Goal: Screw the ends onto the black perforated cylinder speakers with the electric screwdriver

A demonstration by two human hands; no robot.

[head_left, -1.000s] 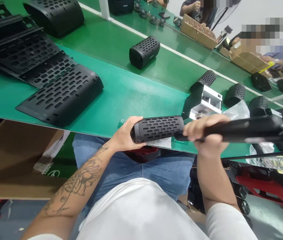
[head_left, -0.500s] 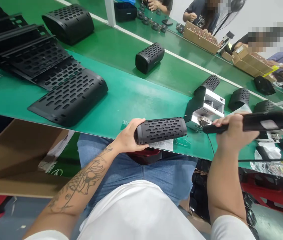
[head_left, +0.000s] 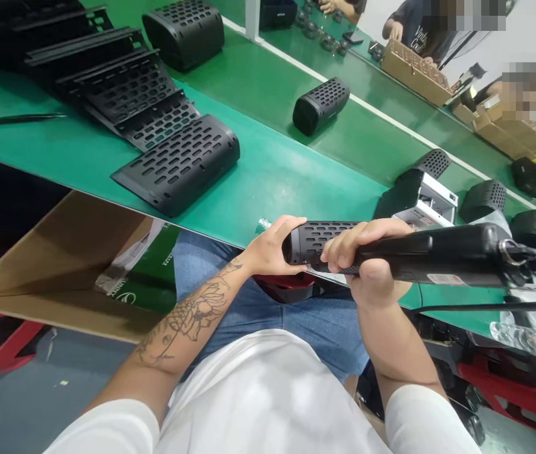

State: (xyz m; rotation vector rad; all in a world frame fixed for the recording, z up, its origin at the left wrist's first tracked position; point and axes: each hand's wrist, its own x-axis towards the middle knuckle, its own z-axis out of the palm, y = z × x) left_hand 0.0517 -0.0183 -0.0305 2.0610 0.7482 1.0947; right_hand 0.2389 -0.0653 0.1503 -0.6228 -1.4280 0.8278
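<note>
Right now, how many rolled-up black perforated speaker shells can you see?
7, maybe more hidden: one in the left hand, held shell; far-left; mid-belt; four at right. Flat grilles excluded.

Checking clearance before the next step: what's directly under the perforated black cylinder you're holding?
Below the cylinder, gripped by the left hand, a red object shows against jeans, at the green table edge. The right hand and black tool cover its right end.

Black slotted speaker shell [head_left: 315, 243], green bench [head_left: 272, 170]
</note>
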